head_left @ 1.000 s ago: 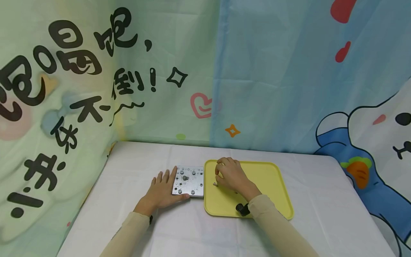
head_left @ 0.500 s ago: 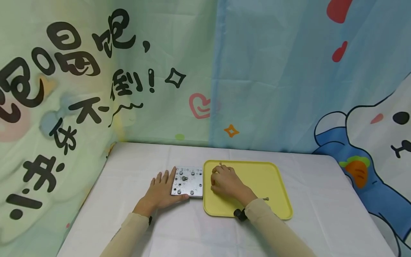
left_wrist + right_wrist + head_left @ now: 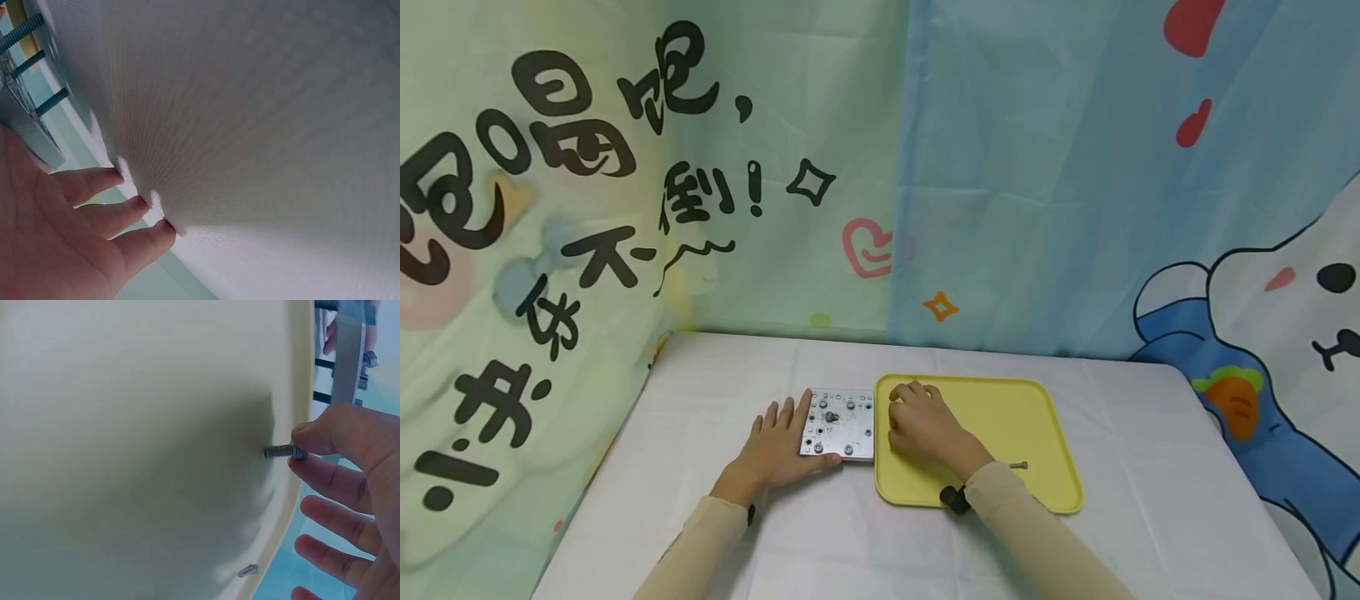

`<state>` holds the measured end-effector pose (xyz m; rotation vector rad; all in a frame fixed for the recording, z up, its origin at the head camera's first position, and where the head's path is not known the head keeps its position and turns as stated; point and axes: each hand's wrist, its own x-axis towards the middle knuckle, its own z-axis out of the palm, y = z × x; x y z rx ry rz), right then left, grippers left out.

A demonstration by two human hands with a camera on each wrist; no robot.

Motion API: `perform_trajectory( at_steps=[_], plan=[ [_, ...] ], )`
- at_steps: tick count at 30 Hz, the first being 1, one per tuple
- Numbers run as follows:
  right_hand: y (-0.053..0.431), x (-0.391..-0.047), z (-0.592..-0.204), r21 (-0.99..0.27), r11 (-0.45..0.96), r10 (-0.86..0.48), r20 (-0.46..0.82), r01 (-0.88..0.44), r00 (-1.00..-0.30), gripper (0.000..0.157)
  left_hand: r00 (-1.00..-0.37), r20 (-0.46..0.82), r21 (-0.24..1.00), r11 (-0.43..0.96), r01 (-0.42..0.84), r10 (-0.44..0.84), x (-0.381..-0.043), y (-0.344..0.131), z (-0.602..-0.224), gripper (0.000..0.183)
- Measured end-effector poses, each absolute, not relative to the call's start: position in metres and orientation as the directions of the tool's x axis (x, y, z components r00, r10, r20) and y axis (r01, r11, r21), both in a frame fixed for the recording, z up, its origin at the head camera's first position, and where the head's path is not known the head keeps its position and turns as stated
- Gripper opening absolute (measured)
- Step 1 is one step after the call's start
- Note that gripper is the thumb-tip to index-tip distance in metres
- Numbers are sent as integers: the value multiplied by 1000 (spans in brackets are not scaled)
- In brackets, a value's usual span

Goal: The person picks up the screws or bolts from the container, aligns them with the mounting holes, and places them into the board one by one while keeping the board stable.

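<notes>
Thumb (image 3: 320, 432) and forefinger (image 3: 331, 480) of the right hand (image 3: 927, 427) pinch a screw (image 3: 284, 451) over the yellow tray (image 3: 1000, 417), threaded end toward its floor, though whether it touches cannot be told, while the left hand (image 3: 781, 446) lies spread and flat about the left and near edges of the plate (image 3: 842, 432). Just outside the tray's left rim, that metal plate bears several bolts (image 3: 52, 102), some protruding beneath. Inside the tray lie a second screw (image 3: 248, 570) near the far rim and a third screw (image 3: 1018, 465) beside the right sleeve (image 3: 1037, 533).
</notes>
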<state>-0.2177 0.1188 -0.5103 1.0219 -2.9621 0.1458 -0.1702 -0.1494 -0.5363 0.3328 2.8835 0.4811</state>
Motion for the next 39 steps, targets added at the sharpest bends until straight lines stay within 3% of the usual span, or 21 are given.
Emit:
perform_trajectory(
  at_steps=[8,16,28,39],
  plan=[
    [117,-223,-503,-142,773,-609,110,-619,-785,9,-956,-162,331,926,180,244,-170,-152,-536,118],
    [94,-224,-480,-237,699,-626,255,-675,-737,8,-958,-159,331,927,178,240,-171,-154,-536,117],
    [48,-228,-477,-285,658,-667,210,-698,-715,7,-951,-150,305,927,217,272,-173,-150,-536,116],
    [40,-232,-484,-298,675,-660,167,-675,-733,8,-948,-157,296,929,221,276,-172,-151,-533,117]
  ],
)
